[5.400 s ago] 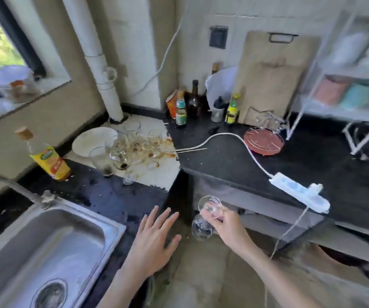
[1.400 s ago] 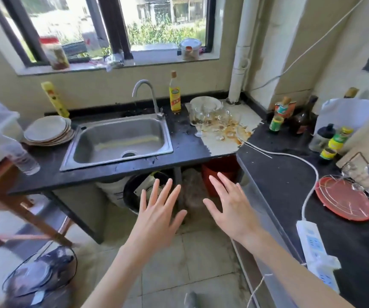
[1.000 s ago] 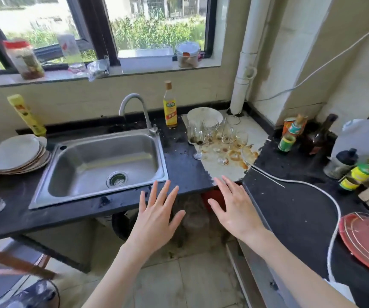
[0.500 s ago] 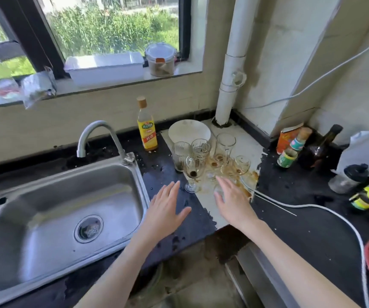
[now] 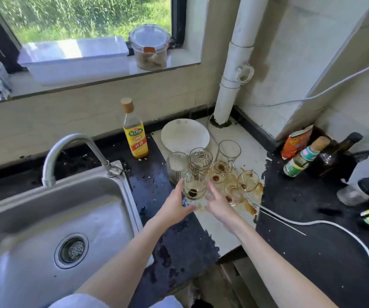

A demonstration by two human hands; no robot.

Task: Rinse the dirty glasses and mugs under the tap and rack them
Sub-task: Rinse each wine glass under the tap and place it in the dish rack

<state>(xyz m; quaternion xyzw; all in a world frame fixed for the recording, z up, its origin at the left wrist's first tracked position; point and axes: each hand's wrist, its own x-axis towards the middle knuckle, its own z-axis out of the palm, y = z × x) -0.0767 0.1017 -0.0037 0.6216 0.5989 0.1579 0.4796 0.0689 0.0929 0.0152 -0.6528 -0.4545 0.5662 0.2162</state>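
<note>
The sink runs off the left edge; the stemmed glass's foot hides behind the hands.

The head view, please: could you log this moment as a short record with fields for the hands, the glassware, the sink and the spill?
left hand: fingers at the left side of the front stemmed glass; a grip cannot be confirmed
right hand: fingers straight, reaching at that glass's right side
glass contents: dark dregs at the bottom
other glassware: cluster of dirty glasses behind it
sink: no dishes inside, tap not running
spill: brown liquid on the white counter patch
</note>
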